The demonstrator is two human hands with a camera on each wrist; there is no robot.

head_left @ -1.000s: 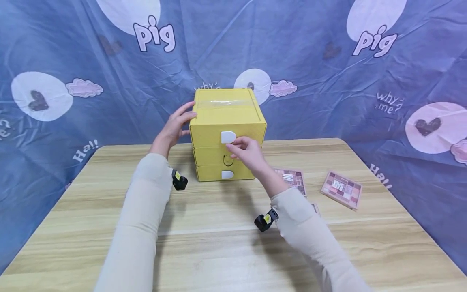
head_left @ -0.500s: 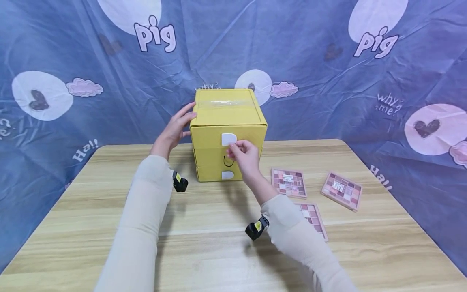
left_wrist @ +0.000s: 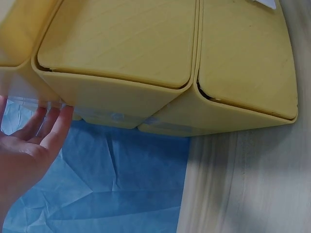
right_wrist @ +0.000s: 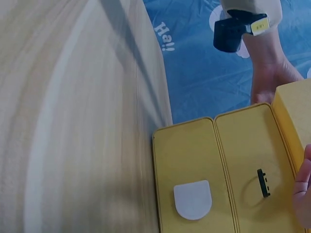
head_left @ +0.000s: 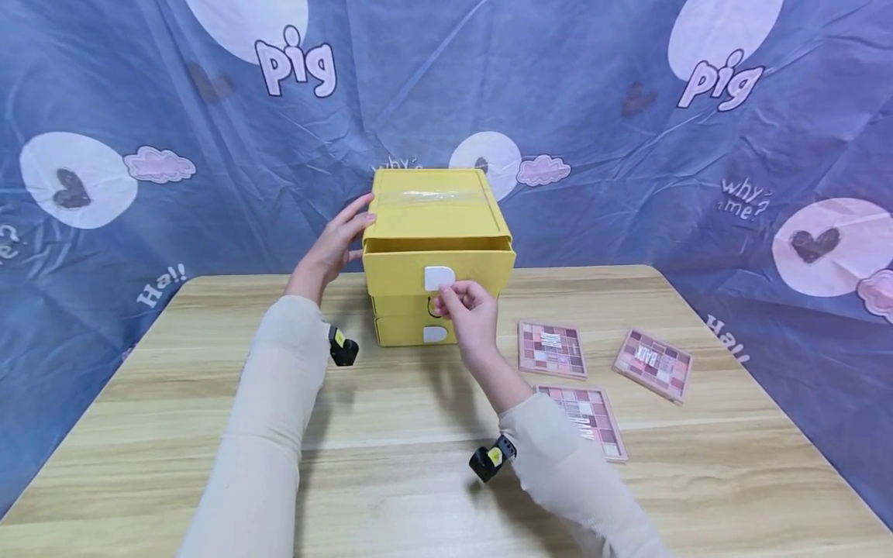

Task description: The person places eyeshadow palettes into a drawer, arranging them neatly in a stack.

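A yellow three-tier drawer box (head_left: 432,208) stands on the table, clear tape across its top. Its top drawer (head_left: 391,273) is pulled out a little, showing a dark gap behind the front. My right hand (head_left: 476,318) pinches the white tab (head_left: 437,277) on that drawer between thumb and fingers. My left hand (head_left: 333,248) rests with extended fingers against the box's left side; in the left wrist view its fingertips (left_wrist: 62,116) touch the side wall. The middle drawer (right_wrist: 245,150) has a small dark piece at its front, and the bottom drawer bears a white tab (right_wrist: 193,200).
To the right of the box lie three pink makeup palettes: one near the box (head_left: 551,349), one farther right (head_left: 654,366), and one closer (head_left: 593,422) beside my right forearm. A blue printed cloth (head_left: 593,217) hangs behind the wooden table (head_left: 391,465).
The top drawer has come out toward me from closed, my right hand moving with its tab. The right forearm has shifted left, uncovering the nearer palette. My left hand stays in place.
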